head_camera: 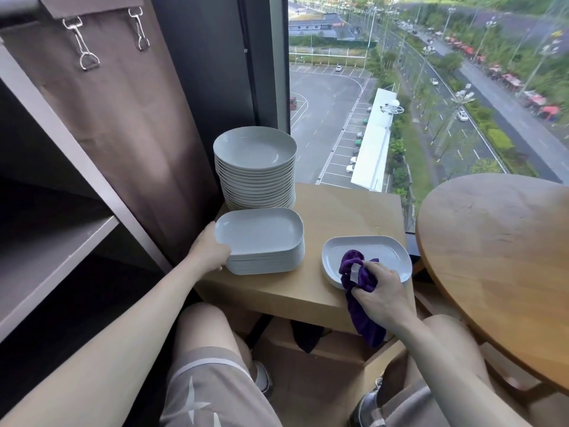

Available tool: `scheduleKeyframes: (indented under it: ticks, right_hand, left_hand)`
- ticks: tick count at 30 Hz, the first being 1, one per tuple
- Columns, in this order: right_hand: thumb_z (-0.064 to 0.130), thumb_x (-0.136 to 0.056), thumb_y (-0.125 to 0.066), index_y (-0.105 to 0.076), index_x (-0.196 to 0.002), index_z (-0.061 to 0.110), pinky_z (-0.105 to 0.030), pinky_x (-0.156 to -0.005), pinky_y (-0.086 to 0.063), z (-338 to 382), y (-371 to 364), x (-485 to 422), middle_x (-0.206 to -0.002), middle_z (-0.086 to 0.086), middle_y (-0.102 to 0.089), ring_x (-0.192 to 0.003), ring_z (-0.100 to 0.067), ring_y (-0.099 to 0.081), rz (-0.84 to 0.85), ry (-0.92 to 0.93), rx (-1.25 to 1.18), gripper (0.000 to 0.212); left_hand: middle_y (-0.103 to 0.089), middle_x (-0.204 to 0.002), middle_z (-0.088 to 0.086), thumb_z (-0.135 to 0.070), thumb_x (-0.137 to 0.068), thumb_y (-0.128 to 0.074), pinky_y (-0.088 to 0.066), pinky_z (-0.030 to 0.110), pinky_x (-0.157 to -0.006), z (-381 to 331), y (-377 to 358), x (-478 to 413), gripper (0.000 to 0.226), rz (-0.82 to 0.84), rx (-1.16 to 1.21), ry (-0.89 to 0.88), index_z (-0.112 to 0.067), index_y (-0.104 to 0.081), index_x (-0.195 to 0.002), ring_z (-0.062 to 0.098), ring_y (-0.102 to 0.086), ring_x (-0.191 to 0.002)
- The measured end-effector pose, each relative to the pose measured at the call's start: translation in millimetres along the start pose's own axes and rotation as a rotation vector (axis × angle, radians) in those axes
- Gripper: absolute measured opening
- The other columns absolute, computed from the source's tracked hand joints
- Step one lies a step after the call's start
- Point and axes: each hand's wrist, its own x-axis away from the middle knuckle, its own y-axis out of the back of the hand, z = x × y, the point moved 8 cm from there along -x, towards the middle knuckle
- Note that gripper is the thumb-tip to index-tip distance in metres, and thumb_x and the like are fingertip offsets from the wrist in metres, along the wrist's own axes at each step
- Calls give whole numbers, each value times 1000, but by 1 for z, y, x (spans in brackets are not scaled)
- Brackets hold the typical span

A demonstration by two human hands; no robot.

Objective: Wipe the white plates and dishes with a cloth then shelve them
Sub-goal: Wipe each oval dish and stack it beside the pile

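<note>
A stack of white rectangular dishes stands on a small wooden table. My left hand grips the left edge of the top dish. Behind it rises a tall stack of round white plates. To the right lie a few more white dishes, stacked at the table's front right. My right hand holds a bunched purple cloth over the near part of the top dish there, and the cloth's tail hangs down past the table edge.
A grey shelving unit with open shelves stands at the left, a brown curtain beside it. A round wooden table is close on the right. A window behind the tables looks down onto a street. My knees are under the small table.
</note>
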Motion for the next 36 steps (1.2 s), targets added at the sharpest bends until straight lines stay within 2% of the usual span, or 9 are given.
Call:
scheduleKeyframes:
  ticks: [4,7,11,14,17,20,27,33,36]
  right_hand:
    - [11,-80,-72,-61,-95,38,-27,-74,-41,-2,4,3,-89,16,-61,-92,-19,-54,-11,-10,12,32]
    - [15,-77,-71,-59,-83,41,-29,-70,-39,-8,7,0,-83,14,-61,-85,-21,-55,-29,-27,-7,30]
    - [13,-78,-72,-59,-82,35,-29,-67,-40,-6,12,-3,-81,10,-61,-81,-18,-57,-23,-39,-11,26]
    - [17,-76,-70,-59,-81,37,-32,-67,-39,-9,19,-3,-80,10,-60,-79,-19,-56,-34,-41,-19,24]
    - [26,-71,-64,-59,-76,27,-41,-64,-46,-13,37,-1,-74,4,-59,-73,-22,-57,-70,-62,-53,7]
    - [19,-74,-66,-60,-78,16,-45,-66,-49,-22,58,0,-73,-2,-61,-70,-24,-58,-105,-105,-75,8]
    - [4,-78,-69,-63,-79,15,-41,-69,-49,-36,89,-8,-78,-1,-62,-72,-14,-57,-155,-174,-35,13]
    - [36,-73,-64,-61,-83,36,-38,-78,-48,-37,81,-27,-85,9,-62,-88,-30,-56,-92,-187,99,10]
    - [31,-81,-65,-62,-101,38,-35,-82,-37,-31,68,-43,-96,11,-58,-98,-30,-47,15,-159,257,21]
  left_hand:
    - [-38,-158,10,-22,-92,-60,-49,46,-99,-9,12,14,74,-167,-197,39,-15,-29,-159,40,-59,-121]
    - [-52,-137,5,-19,-97,-59,-44,41,-93,-51,11,54,55,-393,-59,-192,-16,-43,-150,31,-59,-115]
    - [-63,-89,-8,-17,-94,-58,-55,41,-83,-88,-86,91,41,15,-80,-372,-24,-55,-134,16,-64,-86]
    - [-64,-86,-7,-25,-92,-57,-57,39,-82,-81,-160,95,59,306,-126,-266,-29,-39,-148,16,-67,-83]
    - [-67,-89,3,-28,-94,-60,-58,32,-59,-65,-203,83,76,454,2,-83,-40,-18,-156,21,-70,-66]
    - [-71,-102,19,-30,-96,-70,-60,34,-57,-64,-225,70,95,568,219,30,-52,-3,-158,25,-74,-66]
    - [-77,-97,25,-1,-94,-68,-62,37,-61,-65,-234,59,110,574,471,105,-53,2,-161,40,-78,-80]
    - [-68,-119,28,0,-96,-65,-61,35,-58,-59,-230,52,107,590,441,61,-59,-1,-158,35,-77,-72]
    - [-73,-111,25,-4,-97,-66,-60,34,-56,-57,-224,48,105,610,386,24,-62,-2,-156,34,-77,-71]
